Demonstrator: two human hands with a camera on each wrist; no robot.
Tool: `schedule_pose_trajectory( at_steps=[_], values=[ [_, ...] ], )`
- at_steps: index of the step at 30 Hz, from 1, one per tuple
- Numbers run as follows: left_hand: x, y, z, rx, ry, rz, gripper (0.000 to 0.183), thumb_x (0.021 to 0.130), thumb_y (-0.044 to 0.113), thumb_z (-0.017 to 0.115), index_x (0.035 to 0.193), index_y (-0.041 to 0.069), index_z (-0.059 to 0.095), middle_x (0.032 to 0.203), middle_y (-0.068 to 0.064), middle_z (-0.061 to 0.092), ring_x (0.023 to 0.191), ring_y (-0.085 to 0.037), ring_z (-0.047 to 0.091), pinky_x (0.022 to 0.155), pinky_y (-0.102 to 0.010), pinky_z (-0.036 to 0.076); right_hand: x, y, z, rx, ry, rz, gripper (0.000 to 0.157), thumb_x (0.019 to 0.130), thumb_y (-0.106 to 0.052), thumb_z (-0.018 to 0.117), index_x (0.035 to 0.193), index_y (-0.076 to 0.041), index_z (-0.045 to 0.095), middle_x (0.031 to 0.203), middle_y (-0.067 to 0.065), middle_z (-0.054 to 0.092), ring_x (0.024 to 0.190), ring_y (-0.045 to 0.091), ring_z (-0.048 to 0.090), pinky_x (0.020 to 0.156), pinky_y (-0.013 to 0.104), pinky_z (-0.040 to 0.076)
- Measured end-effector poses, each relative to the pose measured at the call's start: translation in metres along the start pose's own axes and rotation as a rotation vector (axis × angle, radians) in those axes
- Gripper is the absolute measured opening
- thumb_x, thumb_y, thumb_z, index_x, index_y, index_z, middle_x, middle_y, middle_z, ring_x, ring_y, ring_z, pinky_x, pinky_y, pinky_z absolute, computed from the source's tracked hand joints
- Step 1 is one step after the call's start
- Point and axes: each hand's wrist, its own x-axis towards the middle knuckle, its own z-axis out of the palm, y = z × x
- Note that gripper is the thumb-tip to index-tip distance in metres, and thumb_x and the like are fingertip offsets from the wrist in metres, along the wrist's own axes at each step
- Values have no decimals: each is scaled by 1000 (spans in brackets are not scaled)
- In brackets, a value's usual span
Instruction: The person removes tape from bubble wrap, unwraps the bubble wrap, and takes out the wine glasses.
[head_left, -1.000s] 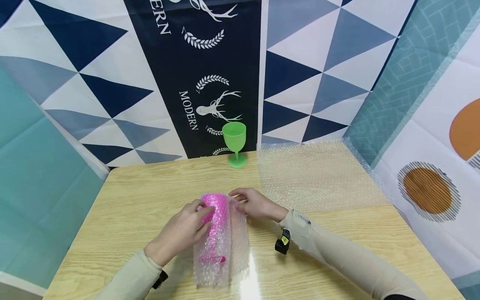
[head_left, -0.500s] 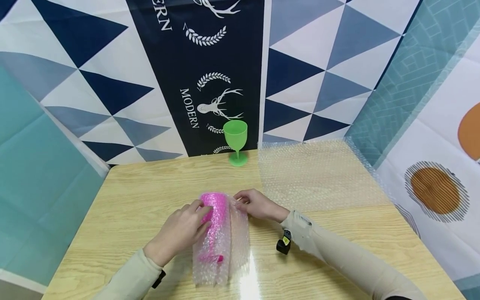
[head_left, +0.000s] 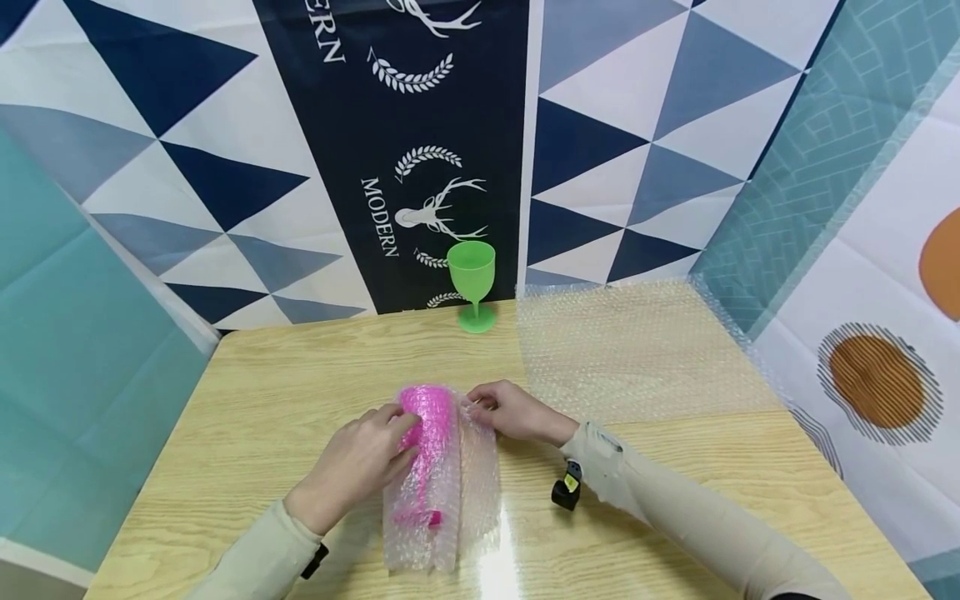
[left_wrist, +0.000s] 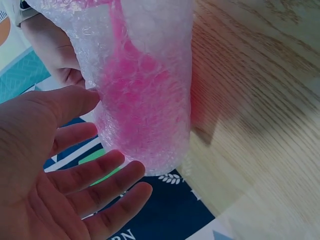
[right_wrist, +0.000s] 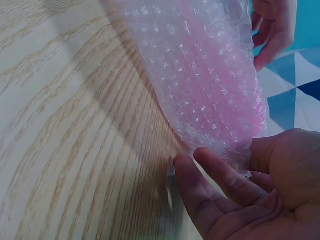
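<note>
A pink goblet [head_left: 427,408] lies on its side in the middle of the table, rolled in bubble wrap [head_left: 476,492], its bowl towards the back and its foot towards the front. My left hand [head_left: 360,458] rests against the left side of the roll; in the left wrist view its fingers [left_wrist: 107,162] are spread and loosely bent, the thumb touching the wrap. At the roll's far right corner, my right hand [head_left: 513,408] pinches the loose edge of the bubble wrap between thumb [right_wrist: 260,155] and fingers.
A green goblet [head_left: 472,275] stands upright at the table's back edge, near the patterned wall. Another flat sheet of bubble wrap [head_left: 637,350] covers the back right of the wooden table [head_left: 285,392].
The roll has shifted very slightly to the left along with my left hand. My right hand has moved a little to the right, still holding the wrap's edge.
</note>
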Motion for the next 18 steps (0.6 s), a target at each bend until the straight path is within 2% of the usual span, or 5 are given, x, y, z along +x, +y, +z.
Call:
schedule_pose_trajectory(
  at_steps=[5,11,15,18],
  values=[
    [-2,-1,0,-25,-15,-23,30,84,25,86,107,12,72,105,-7,72,84,-20,70,66,-32,62,0,-3,0,-11,1,1,28,100,-10,64,126,0,68,107,10,75,95,14,68,81,25,59],
    [-1,-3,-3,-91,-68,-91,47,87,27,84,127,10,66,117,-11,70,102,-24,70,79,-37,64,0,-8,0,-27,15,-9,28,101,-10,63,126,0,68,113,13,74,102,20,70,86,29,60],
    [5,-1,-4,-136,-67,-91,46,91,30,79,132,12,65,130,-14,64,118,-30,64,92,-43,61,1,-11,1,22,10,-25,28,100,-8,63,126,4,67,108,15,74,87,17,70,77,35,63],
    [11,1,-4,-169,-50,-43,42,93,29,78,130,11,67,134,-15,62,125,-32,60,102,-47,56,2,-14,1,59,1,-41,27,100,-7,63,124,5,67,101,15,74,75,12,67,68,36,63]
  ],
)
